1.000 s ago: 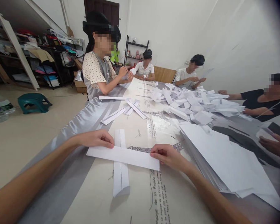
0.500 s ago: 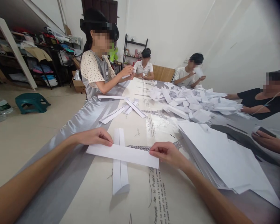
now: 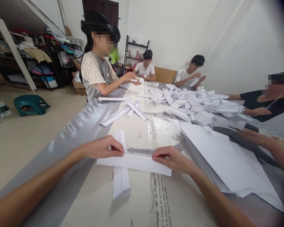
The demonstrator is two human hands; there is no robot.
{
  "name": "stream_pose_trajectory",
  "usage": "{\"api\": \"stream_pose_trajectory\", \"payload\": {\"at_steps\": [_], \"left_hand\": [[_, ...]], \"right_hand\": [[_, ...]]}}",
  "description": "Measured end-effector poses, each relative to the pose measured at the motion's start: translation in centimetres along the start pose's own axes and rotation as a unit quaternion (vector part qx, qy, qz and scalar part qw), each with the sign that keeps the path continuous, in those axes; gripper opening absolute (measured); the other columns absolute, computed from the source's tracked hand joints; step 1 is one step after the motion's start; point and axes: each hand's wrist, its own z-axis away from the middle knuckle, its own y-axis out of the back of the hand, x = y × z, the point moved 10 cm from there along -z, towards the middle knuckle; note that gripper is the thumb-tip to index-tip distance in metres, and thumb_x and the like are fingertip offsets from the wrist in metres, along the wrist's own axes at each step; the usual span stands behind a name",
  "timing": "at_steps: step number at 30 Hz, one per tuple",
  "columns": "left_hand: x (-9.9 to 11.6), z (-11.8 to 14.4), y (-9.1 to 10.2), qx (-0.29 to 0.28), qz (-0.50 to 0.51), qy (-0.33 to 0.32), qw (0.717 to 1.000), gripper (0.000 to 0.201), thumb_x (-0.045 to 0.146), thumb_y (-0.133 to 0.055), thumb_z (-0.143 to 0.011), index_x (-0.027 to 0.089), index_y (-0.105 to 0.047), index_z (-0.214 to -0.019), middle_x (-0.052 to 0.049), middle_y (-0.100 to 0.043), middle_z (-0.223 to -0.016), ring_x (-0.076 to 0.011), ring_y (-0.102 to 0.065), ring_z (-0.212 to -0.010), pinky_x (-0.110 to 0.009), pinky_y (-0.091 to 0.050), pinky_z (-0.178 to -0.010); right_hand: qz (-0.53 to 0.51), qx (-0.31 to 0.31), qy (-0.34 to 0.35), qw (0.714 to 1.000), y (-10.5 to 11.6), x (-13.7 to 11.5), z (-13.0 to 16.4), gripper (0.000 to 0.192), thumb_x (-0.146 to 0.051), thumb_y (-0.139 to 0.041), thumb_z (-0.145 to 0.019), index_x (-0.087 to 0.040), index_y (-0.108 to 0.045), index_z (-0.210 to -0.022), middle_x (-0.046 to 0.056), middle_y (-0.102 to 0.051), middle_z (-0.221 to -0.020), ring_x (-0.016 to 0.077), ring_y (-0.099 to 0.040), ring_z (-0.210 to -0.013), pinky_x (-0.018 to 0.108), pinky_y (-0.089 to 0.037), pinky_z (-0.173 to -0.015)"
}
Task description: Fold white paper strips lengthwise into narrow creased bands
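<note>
My left hand [image 3: 103,148] and my right hand [image 3: 170,159] press on the two ends of a folded white paper strip [image 3: 137,163] that lies crosswise on the table. Fingertips of both hands pinch its far edge. Under it, at a right angle, lies a second folded strip [image 3: 120,183] that points toward me. A stack of flat white sheets [image 3: 222,157] lies just right of my right hand.
The table has a grey satin cloth [image 3: 68,138] with a printed runner. More folded strips [image 3: 124,112] lie further up, and a heap of folded paper [image 3: 198,105] at the far right. Several other people sit around the table; one hand [image 3: 257,137] reaches in from the right. A green stool [image 3: 30,104] stands on the floor.
The crosswise strip has shifted a little to the right and nearer to me. My left hand has slid inward along it. The hand at the right has reached further in.
</note>
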Motion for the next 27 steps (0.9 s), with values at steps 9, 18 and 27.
{"api": "stream_pose_trajectory", "payload": {"at_steps": [9,18,27], "left_hand": [[3.0,-0.8,-2.2,0.056,-0.112,-0.071,0.990,0.033,0.035,-0.050,-0.103,0.022,-0.073,-0.084,-0.001,-0.066,-0.068,-0.0157,-0.059,-0.061,-0.026,-0.036,-0.060],[2.9,-0.9,-1.6,0.023,-0.093,-0.070,0.993,0.031,0.032,-0.049,-0.105,0.019,-0.072,-0.088,0.000,-0.069,-0.075,-0.0124,-0.060,-0.065,-0.023,-0.038,-0.065],[-1.3,0.3,2.9,0.055,-0.072,-0.020,0.996,0.039,0.041,-0.050,-0.104,0.015,-0.068,-0.082,0.000,-0.062,-0.072,-0.0114,-0.050,-0.062,-0.022,-0.037,-0.061]], "right_hand": [[0.095,0.074,0.124,0.985,-2.3,-4.0,-0.2,0.030,-0.032,-0.049,-0.105,-0.022,-0.073,-0.089,0.002,-0.063,-0.074,0.0141,-0.050,-0.063,0.029,-0.040,-0.059],[0.158,0.105,0.204,0.960,-0.8,-5.2,1.1,0.029,-0.027,-0.047,-0.107,-0.020,-0.072,-0.094,0.003,-0.062,-0.076,0.0137,-0.051,-0.063,0.029,-0.039,-0.057],[0.156,0.133,0.131,0.970,4.1,-2.5,2.1,0.029,-0.030,-0.051,-0.105,-0.022,-0.074,-0.089,0.003,-0.066,-0.076,0.0139,-0.053,-0.062,0.030,-0.040,-0.057]]}}
